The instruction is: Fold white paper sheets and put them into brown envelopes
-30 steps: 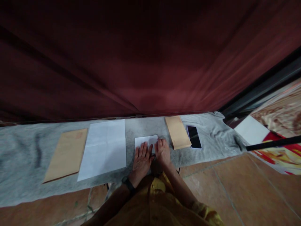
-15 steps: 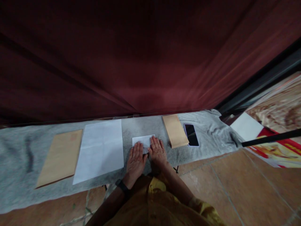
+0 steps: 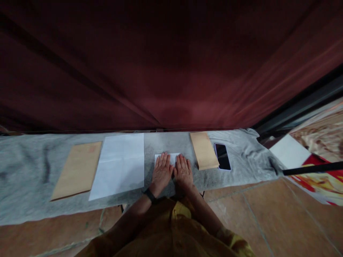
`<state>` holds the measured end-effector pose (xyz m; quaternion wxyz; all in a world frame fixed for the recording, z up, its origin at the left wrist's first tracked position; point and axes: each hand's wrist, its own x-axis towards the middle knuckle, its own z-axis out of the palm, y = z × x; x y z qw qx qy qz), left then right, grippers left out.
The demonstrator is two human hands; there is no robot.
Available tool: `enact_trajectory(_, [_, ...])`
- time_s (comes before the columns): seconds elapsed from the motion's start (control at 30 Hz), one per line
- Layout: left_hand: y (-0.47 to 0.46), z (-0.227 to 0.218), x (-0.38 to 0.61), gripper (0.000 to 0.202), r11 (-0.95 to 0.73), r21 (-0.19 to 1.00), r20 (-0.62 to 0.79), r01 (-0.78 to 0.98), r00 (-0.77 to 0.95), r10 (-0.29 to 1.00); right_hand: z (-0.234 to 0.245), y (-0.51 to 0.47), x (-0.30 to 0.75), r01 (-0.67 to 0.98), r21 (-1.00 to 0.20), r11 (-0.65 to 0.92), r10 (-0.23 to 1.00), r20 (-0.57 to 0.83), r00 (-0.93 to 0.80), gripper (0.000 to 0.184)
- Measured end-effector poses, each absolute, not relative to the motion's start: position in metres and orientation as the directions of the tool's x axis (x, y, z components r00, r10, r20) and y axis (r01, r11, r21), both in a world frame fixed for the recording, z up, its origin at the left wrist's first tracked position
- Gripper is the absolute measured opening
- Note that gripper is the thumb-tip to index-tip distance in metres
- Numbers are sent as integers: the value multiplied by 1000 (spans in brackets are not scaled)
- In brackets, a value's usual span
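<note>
A small piece of white paper (image 3: 173, 159), perhaps folded, lies on the grey cloth in front of me, mostly covered by my hands. My left hand (image 3: 162, 170) rests flat on its left part, fingers stretched forward. On the right part lies my right hand (image 3: 183, 173), also flat with fingers extended. The thumbs come close together over the near side of the paper. To the left is a large white sheet (image 3: 120, 164) with faint creases. Right of my hands sits a small brown envelope (image 3: 204, 151).
A larger brown envelope (image 3: 77, 169) lies at the left beside the big sheet. A phone (image 3: 223, 157) with a dark screen touches the small envelope. The grey cloth (image 3: 24, 178) covers a narrow table before a dark red curtain (image 3: 171, 89). A black bar (image 3: 313, 168) is at the right.
My left hand has slid forward over the paper, covering more of it. The right hand stays flat on the right part. The view has shifted slightly.
</note>
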<state>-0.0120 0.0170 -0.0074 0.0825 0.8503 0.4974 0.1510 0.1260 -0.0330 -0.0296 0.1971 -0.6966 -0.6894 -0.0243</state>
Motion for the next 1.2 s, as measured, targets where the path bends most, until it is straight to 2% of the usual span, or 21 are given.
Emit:
enact_trajectory(0.33, [20,-15,-15,60,-507,211,175,835,478,861,-18,-18,137,961,-277,-16,972,222,80,48])
enact_trajectory(0.63, [20,-13,-14,60,-515,129,157,848,495,855,-28,-11,132,960,-273,-63,950,278,141,52])
enact_trajectory(0.8, [22,-14,-15,60,-520,121,152,846,502,851,-28,-11,132,956,-287,-52,940,308,144,54])
enact_trajectory(1.0, [24,-18,-17,59,-550,109,176,828,529,830,-27,-22,125,949,-306,74,944,327,32,52])
enact_trajectory(1.2, [25,-24,-21,60,-514,142,229,846,477,849,-30,-25,120,961,-276,7,942,325,87,54])
